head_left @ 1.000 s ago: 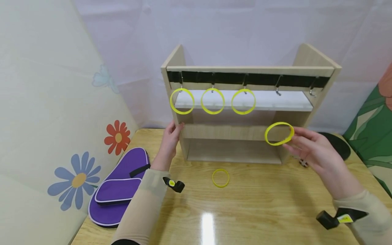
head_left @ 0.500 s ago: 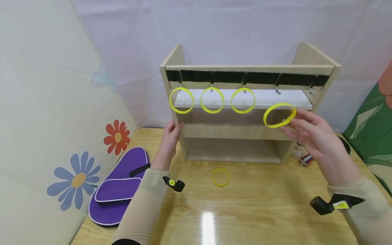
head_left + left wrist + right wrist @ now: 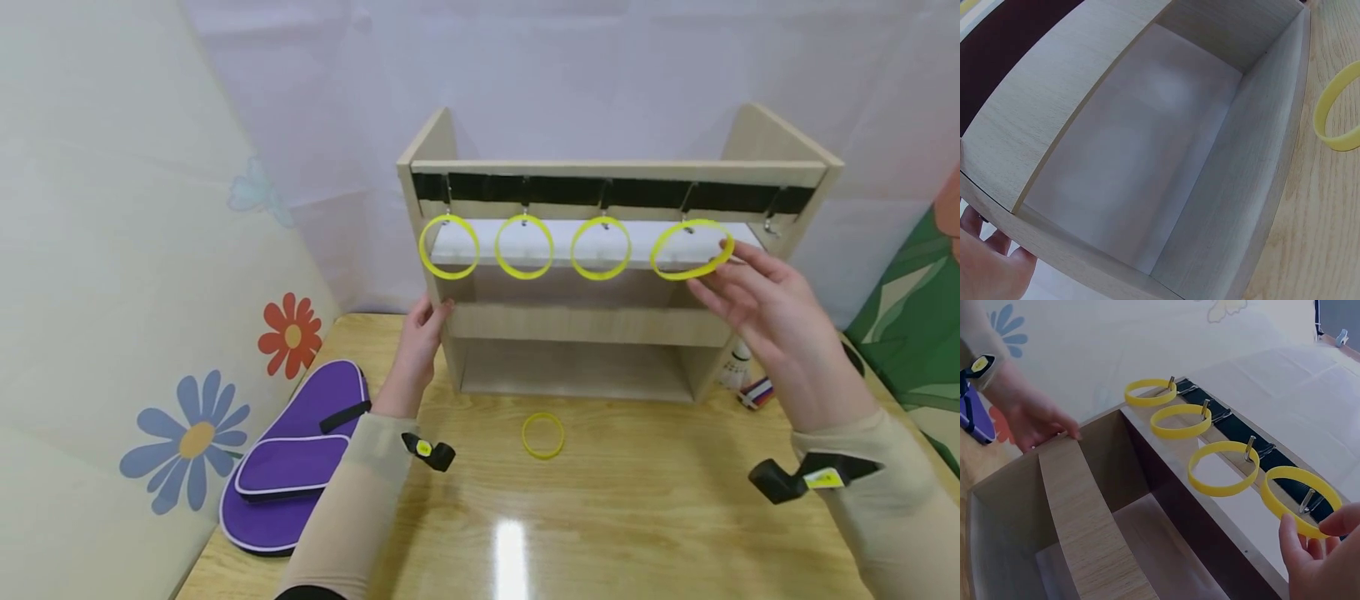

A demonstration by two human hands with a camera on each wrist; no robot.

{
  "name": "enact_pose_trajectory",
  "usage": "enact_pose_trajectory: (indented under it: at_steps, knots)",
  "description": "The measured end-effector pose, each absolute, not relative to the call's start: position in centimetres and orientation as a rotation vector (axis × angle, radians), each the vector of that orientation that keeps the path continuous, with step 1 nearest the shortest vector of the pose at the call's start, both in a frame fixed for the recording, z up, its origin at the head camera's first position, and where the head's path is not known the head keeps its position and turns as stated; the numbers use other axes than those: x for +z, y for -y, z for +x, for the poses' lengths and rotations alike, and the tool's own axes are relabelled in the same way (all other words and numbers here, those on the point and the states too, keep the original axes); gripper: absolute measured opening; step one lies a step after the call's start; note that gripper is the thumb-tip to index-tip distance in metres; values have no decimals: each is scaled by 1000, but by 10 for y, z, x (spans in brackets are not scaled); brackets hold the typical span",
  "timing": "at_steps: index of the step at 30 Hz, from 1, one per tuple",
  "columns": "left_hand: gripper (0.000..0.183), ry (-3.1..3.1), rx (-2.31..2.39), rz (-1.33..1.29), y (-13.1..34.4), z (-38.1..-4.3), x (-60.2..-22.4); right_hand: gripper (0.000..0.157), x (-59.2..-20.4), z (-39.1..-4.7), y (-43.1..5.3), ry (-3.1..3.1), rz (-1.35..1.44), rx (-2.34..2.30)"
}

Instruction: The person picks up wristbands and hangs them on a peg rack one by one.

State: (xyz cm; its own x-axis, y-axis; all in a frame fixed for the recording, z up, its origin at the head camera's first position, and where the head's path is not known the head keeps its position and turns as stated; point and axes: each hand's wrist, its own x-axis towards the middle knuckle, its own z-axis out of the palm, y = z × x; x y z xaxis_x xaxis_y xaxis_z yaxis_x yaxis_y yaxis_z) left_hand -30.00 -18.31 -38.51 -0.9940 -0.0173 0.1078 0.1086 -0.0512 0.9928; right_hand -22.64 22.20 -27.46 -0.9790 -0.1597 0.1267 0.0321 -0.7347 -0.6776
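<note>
My right hand (image 3: 780,333) pinches a yellow silicone wristband (image 3: 678,275) by its right side, thumb and fingertips on the band. In the right wrist view this band encircles the fourth metal hook (image 3: 1307,501). Three like wristbands hang from hooks to its left: the leftmost (image 3: 450,276), the middle one (image 3: 525,277) and the third (image 3: 602,277). At the wooden shelf's (image 3: 585,325) left side panel, my left hand (image 3: 416,350) grips the edge, its thumb in front and its fingers behind. Another yellow wristband (image 3: 542,457) lies on the table before the shelf.
The fifth hook (image 3: 770,223), at the right end of the black strip (image 3: 652,193), bears no wristband. A purple racket case (image 3: 300,467) lies at the left. Beside the shelf's right foot are a shuttlecock (image 3: 737,372) and a striped item (image 3: 756,392).
My right hand has raised the wristband from below the shelf's white board up to the fourth hook. My left hand keeps its grip on the side panel.
</note>
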Motion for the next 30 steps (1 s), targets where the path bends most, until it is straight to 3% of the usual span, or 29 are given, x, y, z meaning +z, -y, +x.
enact_pose_trajectory:
  at_steps: [30]
  knots:
    - [51, 2095, -2207, -111, 182, -299, -384, 24, -293, -227, -211, -1455, -118, -2713]
